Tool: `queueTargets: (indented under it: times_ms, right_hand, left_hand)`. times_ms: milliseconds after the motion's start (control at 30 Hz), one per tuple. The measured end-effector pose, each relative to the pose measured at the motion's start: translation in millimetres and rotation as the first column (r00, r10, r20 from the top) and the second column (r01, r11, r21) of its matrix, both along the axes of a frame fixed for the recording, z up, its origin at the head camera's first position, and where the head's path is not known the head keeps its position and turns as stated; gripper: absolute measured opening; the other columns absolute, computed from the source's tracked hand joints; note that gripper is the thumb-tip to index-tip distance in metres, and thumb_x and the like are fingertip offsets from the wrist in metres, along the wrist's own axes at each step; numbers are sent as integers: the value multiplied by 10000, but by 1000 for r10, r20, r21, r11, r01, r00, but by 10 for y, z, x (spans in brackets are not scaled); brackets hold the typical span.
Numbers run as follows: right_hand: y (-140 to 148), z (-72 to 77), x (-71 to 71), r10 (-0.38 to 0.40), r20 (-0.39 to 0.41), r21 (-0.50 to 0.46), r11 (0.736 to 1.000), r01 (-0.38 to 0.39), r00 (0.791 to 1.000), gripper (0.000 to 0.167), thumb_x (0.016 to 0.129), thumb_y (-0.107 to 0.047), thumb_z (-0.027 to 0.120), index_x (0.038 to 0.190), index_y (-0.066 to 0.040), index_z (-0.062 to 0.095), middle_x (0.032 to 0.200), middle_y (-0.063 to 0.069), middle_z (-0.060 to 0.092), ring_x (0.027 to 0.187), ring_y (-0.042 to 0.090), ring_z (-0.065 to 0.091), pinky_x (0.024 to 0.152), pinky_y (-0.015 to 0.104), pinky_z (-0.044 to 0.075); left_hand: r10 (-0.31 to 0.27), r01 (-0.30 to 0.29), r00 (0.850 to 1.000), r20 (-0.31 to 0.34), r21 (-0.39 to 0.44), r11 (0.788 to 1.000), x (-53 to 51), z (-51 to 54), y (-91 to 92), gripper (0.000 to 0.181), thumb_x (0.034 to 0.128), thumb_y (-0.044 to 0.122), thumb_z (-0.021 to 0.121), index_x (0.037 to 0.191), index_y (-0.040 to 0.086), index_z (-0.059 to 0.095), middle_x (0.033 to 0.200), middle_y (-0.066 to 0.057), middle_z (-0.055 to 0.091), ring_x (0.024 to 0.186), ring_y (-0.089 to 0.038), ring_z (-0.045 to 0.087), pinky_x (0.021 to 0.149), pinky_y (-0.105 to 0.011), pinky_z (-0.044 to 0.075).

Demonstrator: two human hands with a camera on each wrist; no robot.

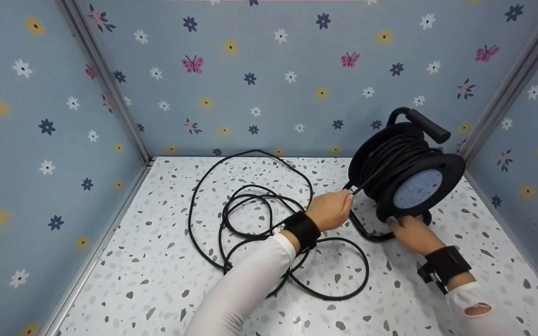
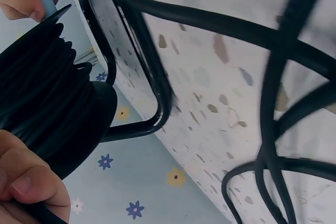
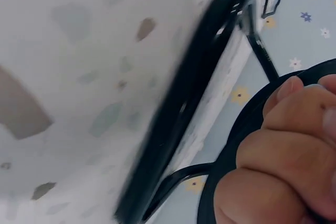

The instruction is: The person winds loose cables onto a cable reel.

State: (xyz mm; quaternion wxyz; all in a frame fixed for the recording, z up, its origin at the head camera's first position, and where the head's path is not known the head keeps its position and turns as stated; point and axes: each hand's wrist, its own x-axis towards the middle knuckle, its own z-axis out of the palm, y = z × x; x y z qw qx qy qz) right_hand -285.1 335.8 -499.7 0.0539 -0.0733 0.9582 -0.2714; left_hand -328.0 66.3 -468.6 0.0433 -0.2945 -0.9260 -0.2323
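Observation:
A black cable reel (image 1: 453, 170) stands at the right, its side disc (image 1: 418, 189) pale grey-blue and many turns of black cable wound on its drum. My left hand (image 1: 330, 210) grips the cable just left of the reel, where it runs up taut to the drum. At the reel's lower front rim, my right hand (image 1: 416, 234) holds a small light-grey knob (image 2: 49, 4), mostly covered by the fingers. In the right wrist view, the curled fingers (image 3: 283, 150) lie against the black rim. Loose cable (image 1: 367, 270) lies in wide, crossing loops on the tabletop, partly under my left arm.
The reel rests on a black tubular stand (image 1: 367, 235) and has a carrying handle (image 1: 430, 126) on top. Flower-patterned panels (image 1: 269, 84) enclose the speckled white tabletop (image 1: 138, 270) at the back and both sides.

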Motion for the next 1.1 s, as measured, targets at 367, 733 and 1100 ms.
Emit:
queueTargets:
  times_ms: [367,733,1100]
  right_hand:
    - [-147,76,8,29,-82,-33,999,-32,996,474,1164,-359,413,729,-184,487,680,-18,461,630,197,503,677,381,436]
    - [-155,90,29,27,-115,-20,999,-29,993,480,1161,-374,439,715,-197,446,668,-28,414,625,195,493,688,382,437]
    - [-194,114,52,38,-122,-29,999,-42,992,500,1165,-393,444,703,-203,424,651,-48,398,590,169,447,632,360,403]
  left_hand:
    - [48,-48,999,20,0,999,-24,145,227,365,1192,330,288,1006,153,546,771,-11,558,794,-248,715,701,-379,555]
    - [-5,-9,986,164,82,997,-82,85,-115,286,1160,388,451,1094,164,616,838,6,598,687,-175,542,663,-306,414]
    - [119,-93,989,92,-242,966,-268,-229,-1010,129,910,120,699,796,139,644,926,-42,690,907,-246,659,930,-508,554]
